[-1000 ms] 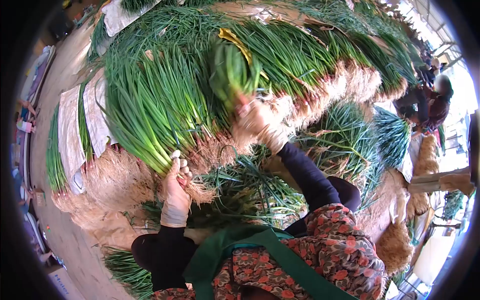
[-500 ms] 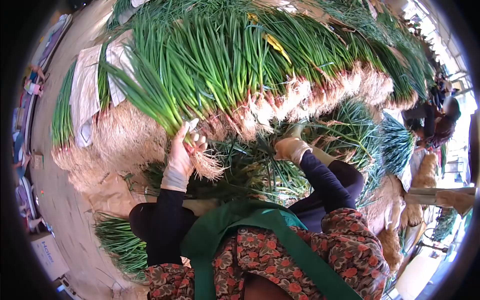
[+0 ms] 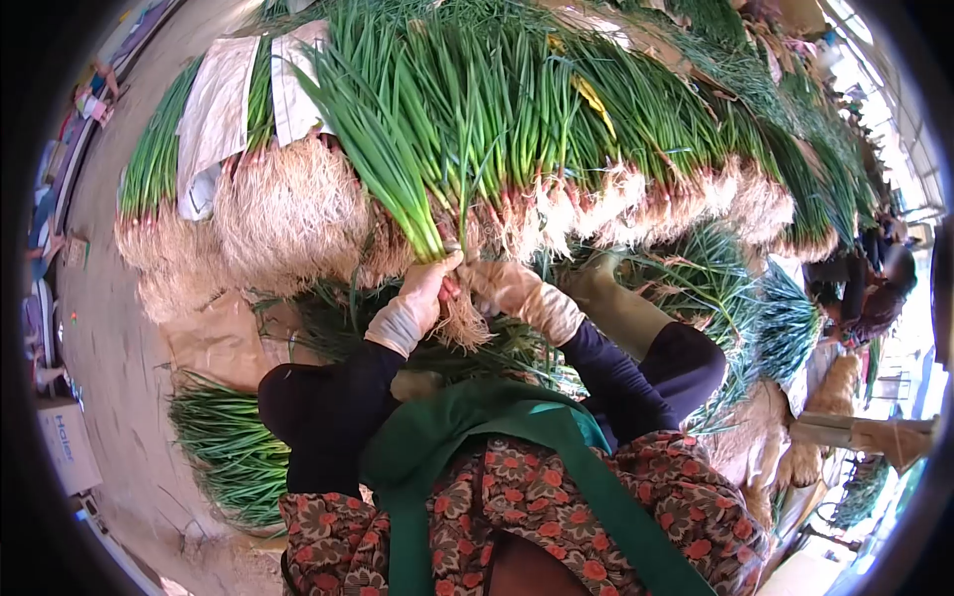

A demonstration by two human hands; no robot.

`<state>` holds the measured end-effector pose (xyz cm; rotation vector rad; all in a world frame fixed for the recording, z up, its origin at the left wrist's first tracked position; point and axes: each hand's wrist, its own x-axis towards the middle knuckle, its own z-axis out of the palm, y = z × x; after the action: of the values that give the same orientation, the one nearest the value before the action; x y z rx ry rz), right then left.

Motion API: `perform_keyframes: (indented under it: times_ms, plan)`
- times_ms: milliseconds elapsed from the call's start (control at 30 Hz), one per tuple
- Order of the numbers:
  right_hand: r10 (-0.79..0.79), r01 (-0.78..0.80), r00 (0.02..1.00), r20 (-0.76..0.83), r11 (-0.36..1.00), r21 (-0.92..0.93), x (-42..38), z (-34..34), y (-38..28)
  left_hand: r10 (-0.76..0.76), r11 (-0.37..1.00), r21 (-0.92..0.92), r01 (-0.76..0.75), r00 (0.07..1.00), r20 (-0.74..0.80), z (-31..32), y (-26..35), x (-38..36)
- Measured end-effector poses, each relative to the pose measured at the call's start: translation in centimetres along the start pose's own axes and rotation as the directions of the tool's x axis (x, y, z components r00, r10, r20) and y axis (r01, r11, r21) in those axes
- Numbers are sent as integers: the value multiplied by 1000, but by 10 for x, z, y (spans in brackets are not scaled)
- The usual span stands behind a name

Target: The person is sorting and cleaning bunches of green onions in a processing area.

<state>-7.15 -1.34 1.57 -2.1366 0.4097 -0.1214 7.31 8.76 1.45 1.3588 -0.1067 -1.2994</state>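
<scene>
My left hand (image 3: 425, 290) is closed around a small bunch of green onions (image 3: 402, 199), leaves pointing up and left, pale roots hanging below the fist. My right hand (image 3: 512, 293), also in a pale glove, is at the lower end of this bunch with its fingers drawn together. A slim green onion stalk (image 3: 463, 189) rises from between the two hands, seemingly in the right fingers, whose tips are partly hidden. Just beyond the hands stands a dense row of green onions (image 3: 497, 129), roots facing me.
Loose green onions (image 3: 686, 283) lie right of my knees, and another heap (image 3: 229, 452) sits at the left. Pale cloth (image 3: 219, 99) covers some bundles. A white carton (image 3: 68, 447) stands far left. Another person (image 3: 884, 288) sits at the far right.
My right hand has come left from the loose pile to meet the left hand. The left hand and its bunch have shifted right, and the view has turned slightly.
</scene>
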Motion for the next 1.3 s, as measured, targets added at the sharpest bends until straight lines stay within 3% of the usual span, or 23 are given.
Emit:
perform_keyframes:
  times_ms: [33, 67, 100, 133, 167, 300, 400, 433, 533, 567, 633, 700, 733, 767, 833, 867, 900, 1000, 1033, 1100, 1167, 1233, 1300]
  plan:
    - [419, -425, 899, 125, 904, 32, 0, -16, -38, 31, 999, -30, -30, 999, 42, 0, 1, -5]
    - [541, -561, 826, 158, 761, 326, 9, -19, -34, 15, 996, -91, -12, 999, 32, 5, 4, -10]
    - [377, -294, 917, -133, 862, 413, 17, -11, 5, 0, 988, -154, 3, 1000, 20, 10, 6, -14]
    - [193, -1, 885, -423, 910, 414, 22, -3, 39, -17, 976, -216, 19, 1000, 10, 12, 7, -18]
    - [271, 51, 878, -395, 768, 639, 28, -10, 13, -4, 984, -177, 12, 999, 44, 10, 4, -17]
    - [231, -247, 969, 89, 932, 266, 41, -14, -9, -43, 999, 20, 41, 986, 160, -29, -38, 36]
    - [189, -196, 977, -100, 979, -64, 24, -14, -43, 34, 995, -92, -30, 999, 36, -4, -11, -6]
    - [45, -97, 979, -201, 961, -260, 24, -3, -26, -28, 994, -103, 25, 999, -33, -1, -10, -4]
    - [215, -126, 875, -435, 966, 224, 20, 1, 39, 115, 976, -178, -127, 990, -79, -12, 13, -13]
    - [279, -225, 945, -172, 935, 275, 8, -4, 51, 175, 941, -282, -189, 982, -73, -21, 18, -8]
    - [338, -437, 854, 395, 878, 195, -16, -14, 73, 115, 933, -342, -116, 993, -23, -27, 19, 3]
    - [533, -574, 655, 536, 812, -105, -15, -25, 1, 77, 921, -389, -29, 991, 108, -19, 20, 1]
    - [414, -369, 880, 233, 905, -213, -6, -23, 30, 27, 922, -385, 37, 987, 159, -11, 24, -8]
    - [169, -180, 984, -62, 909, -375, 7, -15, 81, -7, 905, -411, 107, 971, 237, -13, 16, 0]
    - [34, -215, 927, -373, 864, -455, 32, -19, 84, -27, 923, -370, 110, 974, 224, -16, 3, 13]
    - [229, -385, 876, -425, 862, -330, 42, -30, 44, -56, 920, -368, 134, 975, 215, -18, -1, 20]
    - [366, -448, 893, -261, 766, -460, 45, -40, 21, -57, 944, -311, 109, 983, 174, -19, -7, 27]
    - [360, -406, 897, -257, 901, -152, 46, -19, 4, -61, 987, -148, 65, 998, 29, -21, -14, 32]
    - [331, -384, 911, -246, 897, -218, 36, -11, -21, -77, 993, -93, 74, 996, -33, -19, -8, 21]
    - [234, -232, 972, -23, 940, -250, 16, 9, -35, -86, 996, -43, 84, 996, -35, -15, -1, 13]
    - [-87, 94, 995, 43, 966, -241, 9, 16, -13, -65, 998, 6, 65, 998, -27, -14, 2, 12]
    - [87, -94, 995, 44, 974, 205, 22, -3, -8, -88, 995, -42, 88, 996, -1, -18, -4, 18]
    - [114, 30, 971, -209, 811, 584, 43, -13, -10, -63, 984, -160, 77, 994, 88, -13, -3, 14]
